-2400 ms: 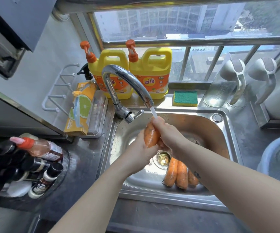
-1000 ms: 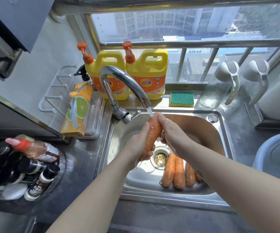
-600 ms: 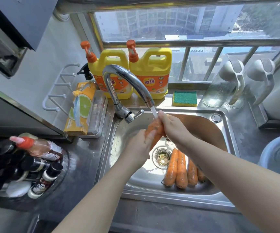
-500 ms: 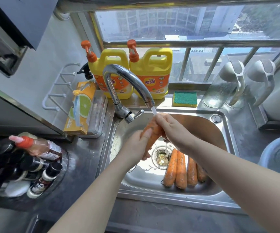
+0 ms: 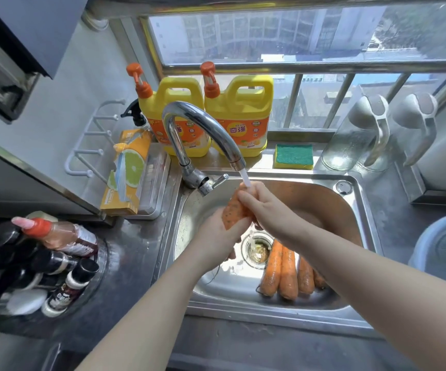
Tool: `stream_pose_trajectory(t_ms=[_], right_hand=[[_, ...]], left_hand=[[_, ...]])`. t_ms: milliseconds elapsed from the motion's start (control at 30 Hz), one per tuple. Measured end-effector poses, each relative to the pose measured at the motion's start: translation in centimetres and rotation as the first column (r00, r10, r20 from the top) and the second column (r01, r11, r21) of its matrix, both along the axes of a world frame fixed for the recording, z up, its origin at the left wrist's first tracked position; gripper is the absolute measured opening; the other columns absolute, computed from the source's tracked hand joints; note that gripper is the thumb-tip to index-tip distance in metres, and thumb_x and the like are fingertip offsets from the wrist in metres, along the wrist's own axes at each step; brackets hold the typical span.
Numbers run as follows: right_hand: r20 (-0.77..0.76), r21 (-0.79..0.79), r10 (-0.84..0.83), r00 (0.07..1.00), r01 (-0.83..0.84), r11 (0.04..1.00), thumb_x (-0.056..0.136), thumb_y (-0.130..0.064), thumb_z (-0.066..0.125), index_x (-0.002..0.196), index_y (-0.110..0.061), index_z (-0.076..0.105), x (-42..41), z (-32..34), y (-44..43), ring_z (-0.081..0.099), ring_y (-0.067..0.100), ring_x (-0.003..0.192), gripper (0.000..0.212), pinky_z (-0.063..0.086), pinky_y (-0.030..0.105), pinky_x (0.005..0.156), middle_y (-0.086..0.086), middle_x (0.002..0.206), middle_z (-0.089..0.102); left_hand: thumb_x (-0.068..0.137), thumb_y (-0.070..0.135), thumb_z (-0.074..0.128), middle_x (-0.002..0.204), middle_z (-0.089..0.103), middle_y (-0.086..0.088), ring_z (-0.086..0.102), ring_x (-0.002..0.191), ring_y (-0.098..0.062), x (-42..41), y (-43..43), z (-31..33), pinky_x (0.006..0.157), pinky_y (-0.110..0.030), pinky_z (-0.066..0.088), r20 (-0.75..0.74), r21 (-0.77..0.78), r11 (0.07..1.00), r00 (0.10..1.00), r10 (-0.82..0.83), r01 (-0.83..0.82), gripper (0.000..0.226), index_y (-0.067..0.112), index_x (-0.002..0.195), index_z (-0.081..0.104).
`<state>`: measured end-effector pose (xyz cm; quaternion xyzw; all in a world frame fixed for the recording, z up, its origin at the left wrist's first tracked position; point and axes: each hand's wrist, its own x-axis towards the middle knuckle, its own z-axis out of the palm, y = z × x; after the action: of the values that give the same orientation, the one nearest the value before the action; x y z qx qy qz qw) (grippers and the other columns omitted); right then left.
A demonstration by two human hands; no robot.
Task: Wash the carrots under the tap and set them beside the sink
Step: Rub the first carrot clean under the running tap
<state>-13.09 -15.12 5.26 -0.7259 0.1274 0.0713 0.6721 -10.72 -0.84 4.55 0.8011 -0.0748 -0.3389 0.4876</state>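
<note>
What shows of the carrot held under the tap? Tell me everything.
The carrot is orange with dark specks on its skin. It tilts, upper end under the tap, where the water stream lands. The right hand wraps its upper part; the left hand grips its lower part, hiding the tip. It is held above the sink, apart from the other carrots.

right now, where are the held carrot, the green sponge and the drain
held carrot (image 5: 231, 212), head view, speckled middle of its body
green sponge (image 5: 293, 154), head view, middle of green top
drain (image 5: 257, 252), head view, strainer centre
</note>
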Motion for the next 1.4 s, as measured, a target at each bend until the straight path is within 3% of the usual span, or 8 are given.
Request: stream_pose_trajectory(t_ms=[167, 333, 600, 700, 867, 1100, 1233, 1400], right_hand=[[-0.139, 0.02, -0.229, 0.964, 0.234, 0.972, 0.106, -0.029, 0.037, 0.083, -0.015, 0.06, 0.9, -1.0, 0.1, 0.037, 0.002, 0.046, 0.035, 0.03, 0.021, 0.051, -0.013, 0.057, 0.048], [-0.154, 0.099, -0.043, 0.987, 0.059, 0.993, 0.108, -0.033, 0.035, 0.109, -0.012, 0.052, 0.0, -1.3, -0.3, 0.031, 0.005, 0.051, 0.027, 0.027, 0.023, 0.05, -0.004, 0.07, 0.038], [-0.384, 0.198, -0.121, 0.915, 0.209, 0.958, 0.1, -0.045, 0.053, 0.102, -0.017, 0.06, 1.2, -0.3, -1.0, 0.036, 0.01, 0.052, 0.029, 0.031, 0.025, 0.055, 0.001, 0.07, 0.046], [-0.271, 0.151, 0.074, 0.96, -0.033, 0.988, 0.106, -0.032, 0.047, 0.108, -0.014, 0.061, 0.9, 0.4, -2.1, 0.048, 0.011, 0.056, 0.024, 0.04, 0.026, 0.059, 0.006, 0.079, 0.055], [-0.037, -0.393, 0.154, 0.987, -0.156, 0.906, 0.108, -0.029, 0.041, 0.11, -0.023, 0.053, 0.8, 0.4, -2.1, 0.054, 0.007, 0.069, 0.013, 0.042, 0.027, 0.067, -0.008, 0.081, 0.059], [0.037, -0.363, 0.041, 0.998, -0.025, 0.931, 0.109, -0.032, 0.032, 0.109, -0.014, 0.067, 0.8, -0.8, -2.3, 0.057, 0.009, 0.083, 0.039, 0.04, 0.027, 0.075, -0.001, 0.099, 0.064], [0.115, -0.582, 0.298, 0.948, -0.179, 0.793, 0.107, -0.036, 0.037, 0.149, -0.02, 0.036, -1.1, -1.3, -2.5, 0.048, 0.014, 0.124, 0.044, 0.037, 0.025, 0.104, 0.001, 0.138, 0.047], [0.009, -0.909, 0.577, 0.816, -0.233, 0.345, 0.099, -0.054, 0.035, 0.156, -0.014, 0.018, -1.5, -1.1, -5.0, 0.038, 0.027, 0.138, 0.072, 0.037, 0.041, 0.113, 0.009, 0.156, 0.034]], left_hand=[[0.094, 0.04, 0.06, 0.082, 0.064, 0.006, 0.06, 0.059, -0.012, -1.0, -0.3, 0.0, 0.048, -0.02, 0.046, 0.122, 0.11, 0.993, 0.99, -0.066, 0.053, 0.023, 0.034, 0.113, 0.051], [0.096, 0.036, 0.06, 0.082, 0.06, 0.005, 0.055, 0.055, -0.01, -0.3, 0.1, 0.3, 0.046, -0.016, 0.043, 0.074, 0.067, 0.997, 0.997, -0.04, 0.035, 0.012, 0.031, 0.105, 0.053], [0.092, 0.046, 0.065, 0.088, 0.063, 0.01, 0.062, 0.067, -0.01, 0.0, 0.7, -0.5, 0.066, -0.037, 0.058, 0.21, 0.147, 0.986, 0.972, -0.106, 0.075, 0.037, 0.038, 0.125, 0.051], [0.094, 0.042, 0.064, 0.081, 0.062, 0.009, 0.056, 0.055, -0.002, 0.6, 0.9, -0.7, 0.051, -0.025, 0.049, 0.152, 0.087, 0.994, 0.985, -0.081, 0.068, 0.029, 0.033, 0.12, 0.054], [0.094, 0.044, 0.063, 0.08, 0.064, 0.009, 0.057, 0.052, -0.003, 0.8, 0.4, -0.3, 0.051, -0.024, 0.049, 0.191, 0.122, 0.99, 0.977, -0.089, 0.066, 0.027, 0.034, 0.118, 0.054], [0.091, 0.049, 0.065, 0.088, 0.065, 0.012, 0.058, 0.061, 0.0, 0.1, 0.7, -0.4, 0.055, -0.024, 0.046, 0.296, 0.167, 0.978, 0.94, -0.171, 0.126, 0.04, 0.042, 0.128, 0.05], [0.091, 0.049, 0.065, 0.074, 0.065, 0.014, 0.057, 0.057, -0.004, 0.6, 1.2, -0.5, 0.061, -0.04, 0.054, 0.226, 0.104, 0.989, 0.966, -0.123, 0.102, 0.024, 0.044, 0.113, 0.056], [0.09, 0.048, 0.067, 0.079, 0.065, 0.013, 0.059, 0.063, -0.009, 1.0, 1.6, -0.3, 0.06, -0.033, 0.052, 0.152, 0.086, 0.986, 0.976, -0.158, 0.146, 0.028, 0.042, 0.116, 0.058]])
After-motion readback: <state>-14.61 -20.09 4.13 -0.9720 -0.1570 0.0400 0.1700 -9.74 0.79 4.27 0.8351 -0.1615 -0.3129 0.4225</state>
